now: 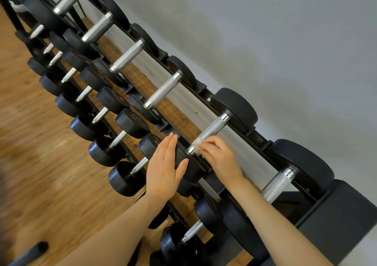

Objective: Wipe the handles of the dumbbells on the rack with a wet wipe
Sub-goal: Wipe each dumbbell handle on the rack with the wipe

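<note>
Right hand (220, 159): I pinch the wet wipe (197, 143) on the knurled handle (210, 132); wrap it, then rub along.
Left hand (166, 167): flat and released, steadying the dumbbell head (187, 163).

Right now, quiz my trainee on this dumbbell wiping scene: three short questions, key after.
1. True or false: the left hand lies flat on a dumbbell head.
2. Which hand holds the wipe?
3. The wipe touches the handle at: A) its near end, B) its far end, C) nowhere.

Key: 1 true. 2 the right hand. 3 A.
</note>
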